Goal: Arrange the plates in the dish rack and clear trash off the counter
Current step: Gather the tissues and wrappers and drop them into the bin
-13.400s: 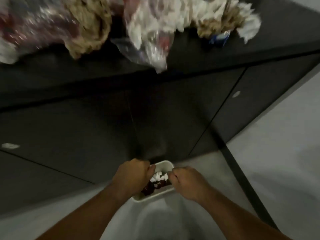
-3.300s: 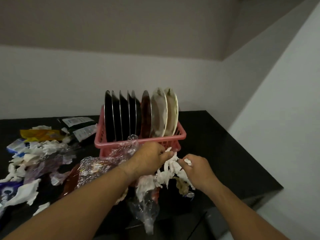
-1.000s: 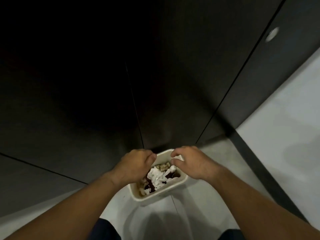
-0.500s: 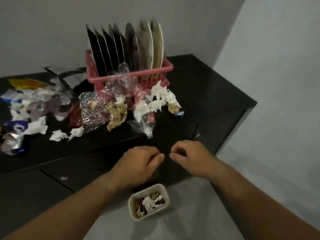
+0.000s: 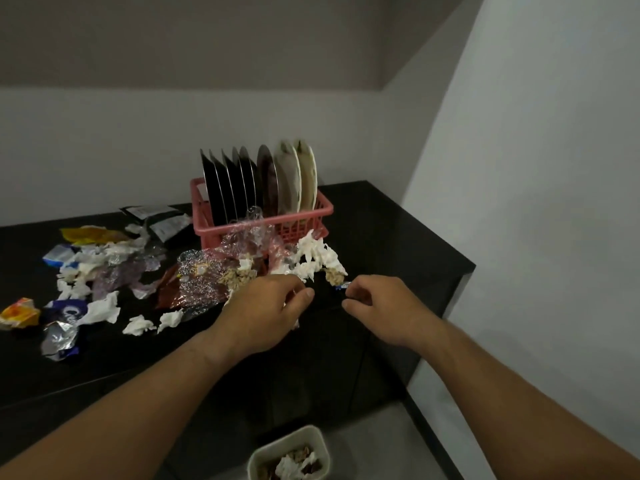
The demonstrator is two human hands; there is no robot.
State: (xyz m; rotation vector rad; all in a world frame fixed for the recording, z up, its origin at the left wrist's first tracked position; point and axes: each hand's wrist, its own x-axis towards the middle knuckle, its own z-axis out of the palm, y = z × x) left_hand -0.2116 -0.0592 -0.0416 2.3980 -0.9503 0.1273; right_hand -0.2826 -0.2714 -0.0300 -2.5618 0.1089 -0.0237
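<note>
While hands hover at near edge of counter (image 5: pixel 398 244): L hand (image 5: pixel 266 306) loosely curled, thumb by forefinger, nothing seen in it; R hand (image 5: pixel 381 306) also curled & empty, fingertips just beside a small blue wrapper (image 5: pixel 341 286).
plates (image 5: pixel 263 181): all upright in pink rack (image 5: pixel 311 211), far side; that half looks done.
tissue clump (image 5: pixel 311 258): right in front of rack, touching it, mixed w/ clear plastic (image 5: pixel 207 278) & brown scraps (image 5: pixel 239 277).
wrappers (image 5: pixel 86 271): spread over left of counter, well apart from hands.
bin (image 5: pixel 256 459): on floor, near, below edge; small, partly full.
floor risk: plastic tangled w/ tissue & scraps, so a quick grab prob. sheds bits that miss bin.
rack risk: plastic leans on rack; a hard tug could jolt it, plates rattle or tip.
bin risk: big handfuls may spill over rim.
</note>
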